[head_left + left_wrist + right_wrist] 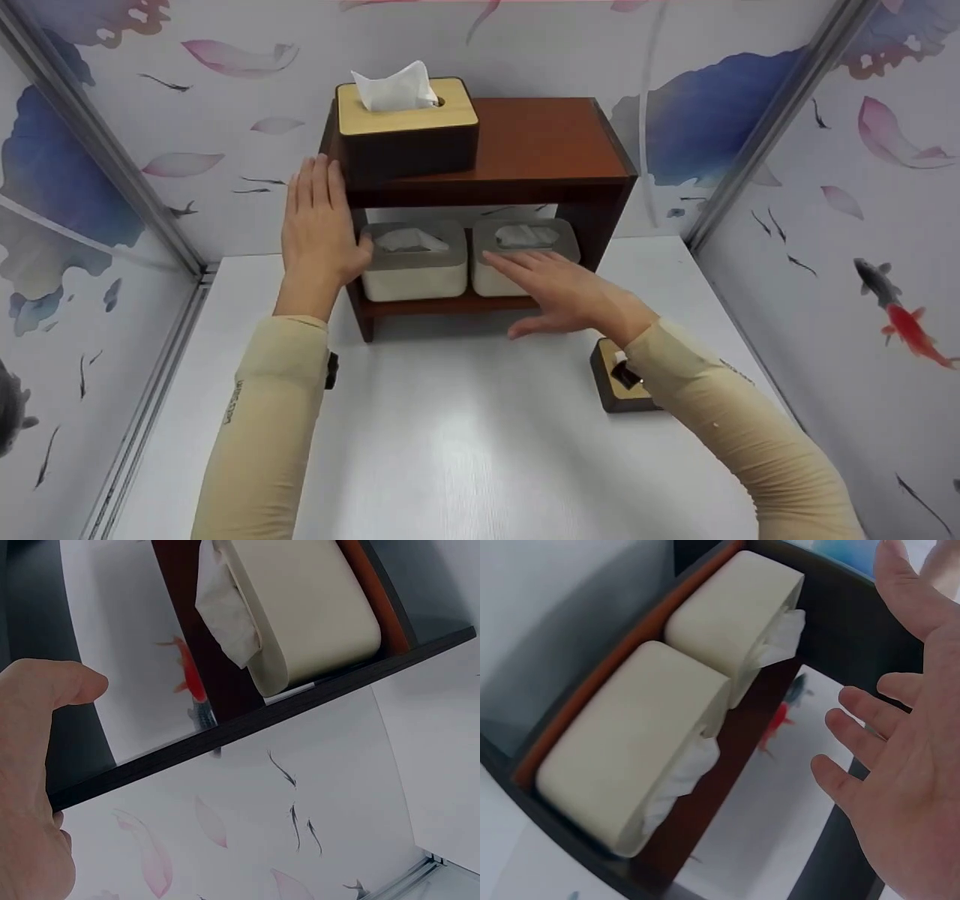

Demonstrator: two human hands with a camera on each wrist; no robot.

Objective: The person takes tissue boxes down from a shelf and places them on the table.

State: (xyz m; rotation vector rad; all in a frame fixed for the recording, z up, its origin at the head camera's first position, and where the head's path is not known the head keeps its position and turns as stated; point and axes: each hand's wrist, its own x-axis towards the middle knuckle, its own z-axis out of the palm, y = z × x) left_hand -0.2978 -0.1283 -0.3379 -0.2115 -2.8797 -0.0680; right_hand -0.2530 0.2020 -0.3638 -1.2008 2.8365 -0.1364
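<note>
A dark reddish-brown two-level shelf (551, 142) stands against the back wall. My left hand (321, 221) lies along its left side panel, fingers straight, thumb out at the front edge. In the left wrist view the thumb (79, 684) shows in front of the panel and the fingers are mostly hidden. My right hand (574, 296) is held in front of the lower level, fingers spread, holding nothing. Two cream tissue boxes, the left one (415, 279) and the right one (495, 281), sit side by side on the lower board. A black tissue box with a wooden lid (409, 154) rests on top at the left.
A smaller black box with a wooden top (621, 401) lies on the white table (450, 450), partly under my right forearm. Printed panels with metal frame posts (761, 135) enclose the table on the left, back and right.
</note>
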